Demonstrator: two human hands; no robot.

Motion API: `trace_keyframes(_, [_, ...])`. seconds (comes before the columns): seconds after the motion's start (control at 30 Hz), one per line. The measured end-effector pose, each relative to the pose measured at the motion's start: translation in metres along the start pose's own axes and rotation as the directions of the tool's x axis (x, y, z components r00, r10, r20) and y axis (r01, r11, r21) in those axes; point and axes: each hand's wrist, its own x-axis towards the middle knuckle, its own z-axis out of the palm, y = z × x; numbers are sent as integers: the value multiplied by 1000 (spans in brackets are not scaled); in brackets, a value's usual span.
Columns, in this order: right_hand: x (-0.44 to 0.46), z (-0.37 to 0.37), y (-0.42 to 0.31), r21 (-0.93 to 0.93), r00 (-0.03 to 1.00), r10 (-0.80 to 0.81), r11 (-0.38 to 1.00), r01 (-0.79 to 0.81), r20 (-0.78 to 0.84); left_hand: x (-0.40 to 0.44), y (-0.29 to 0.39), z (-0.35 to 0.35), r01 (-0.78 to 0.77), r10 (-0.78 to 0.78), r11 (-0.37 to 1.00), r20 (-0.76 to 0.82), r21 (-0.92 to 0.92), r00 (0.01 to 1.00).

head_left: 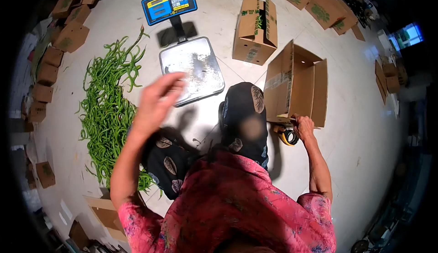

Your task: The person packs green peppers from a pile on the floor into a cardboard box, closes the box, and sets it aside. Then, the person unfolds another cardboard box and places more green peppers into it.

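Nearer cardboard box (279, 83) on floor (356, 139), front-right of me, long axis running roughly away. My R hand (303, 127) is closest: fingers bent at its near edge, can't tell if gripping; tape dispenser (291, 139) just beside. My L hand (159, 98) is well apart, blurred, seems empty, fingers loosely bent, nr scale (200, 70), w/ green veg pile (107, 120) to L.

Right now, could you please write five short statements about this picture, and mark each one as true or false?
1. The right hand is at the near edge of the open carton. True.
2. The scale has a blue-framed display. True.
3. The scale is piled full. False: the green vegetables lie on the floor, left of it.
4. Both hands are at the open carton. False: the left hand, blurred, shows by the scale.
5. A tape dispenser is near the right hand. True.
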Motion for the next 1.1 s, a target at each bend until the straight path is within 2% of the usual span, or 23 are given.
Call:
trace_keyframes(0.03, [0, -1, 2, 19, 999, 13, 1000, -12, -45, 7, 6, 23, -100, 105, 994, 132, -46, 986])
trace_keyframes(0.07, [2, -3, 3, 38, 995, 25, 999, -22, -92, 13, 13, 45, -155, 155, 988, 228, -15, 961])
trace_keyframes(0.1, [4, -4, 4, 144, 965, 37, 990, 0, -259, 20, 11, 71, -218, 210, 976, 306, -6, 929])
trace_keyframes(0.13, [4, -18, 0, 155, 931, 57, 988, 0, -361, 24, 21, 89, -286, 248, 957, 379, 45, 892])
trace_keyframes(0.17, [8, -21, 6, 191, 886, 84, 982, 5, -456, 27, 25, 108, -391, 318, 913, 396, 117, 861])
trace_keyframes(0.2, [12, -24, 16, 228, 832, 111, 974, 19, -543, 34, 17, 128, -511, 469, 858, 327, 49, 820])
trace_keyframes(0.23, [15, -34, 16, 268, 810, 166, 963, -11, -563, 37, 24, 141, -513, 466, 854, 309, 89, 829])
trace_keyframes(0.27, [20, -48, 12, 312, 789, 212, 950, -26, -577, 43, 17, 155, -581, 542, 807, 258, 108, 800])
trace_keyframes(0.3, [22, -58, 8, 369, 815, 290, 924, -101, -502, 48, 14, 161, -628, 584, 772, 279, 99, 762])
trace_keyframes(0.33, [25, -66, 2, 414, 833, 364, 892, -183, -416, 49, 15, 162, -626, 583, 777, 292, 72, 758])
trace_keyframes(0.37, [26, -73, -5, 440, 853, 294, 894, -87, -430, 51, 13, 162, -625, 579, 773, 280, 108, 765])
trace_keyframes(0.43, [42, -43, 4, 349, 817, 175, 937, 34, -550, 59, 6, 163, -605, 550, 785, 300, 130, 779])
trace_keyframes(0.47, [45, -33, 11, 296, 793, 130, 953, 67, -596, 64, -2, 156, -582, 518, 803, 328, 132, 790])
trace_keyframes(0.5, [42, -40, 4, 315, 831, 158, 949, 22, -534, 69, -19, 153, -589, 557, 806, 259, 63, 789])
trace_keyframes(0.53, [44, -48, -9, 335, 861, 191, 942, -26, -471, 72, -18, 141, -464, 425, 881, 282, 87, 860])
trace_keyframes(0.6, [51, -47, -12, 360, 866, 207, 932, -35, -455, 69, -7, 120, -374, 335, 913, 224, 161, 915])
trace_keyframes(0.63, [56, -48, -15, 334, 872, 191, 942, -34, -452, 71, -11, 116, -318, 286, 940, 219, 127, 933])
trace_keyframes(0.67, [57, -48, -19, 310, 876, 173, 950, -28, -450, 71, -3, 112, -254, 200, 948, 261, 192, 944])
trace_keyframes(0.77, [64, -49, -27, 265, 871, 81, 962, 59, -485, 86, 14, 124, -329, 245, 904, 300, 273, 922])
trace_keyframes(0.87, [69, -60, -49, 120, 898, -52, 986, 115, -437, 116, 20, 159, -595, 509, 774, 344, 218, 789])
trace_keyframes(0.97, [74, -73, -63, 102, 875, -80, 984, 145, -477, 144, 13, 211, -751, 609, 612, 459, 245, 646])
trace_keyframes(1.07, [76, -76, -63, 92, 791, -141, 966, 241, -595, 160, 17, 244, -789, 475, 524, 659, 321, 584])
trace_keyframes(1.1, [77, -75, -61, 85, 775, -146, 965, 249, -615, 166, 14, 254, -790, 457, 492, 663, 367, 593])
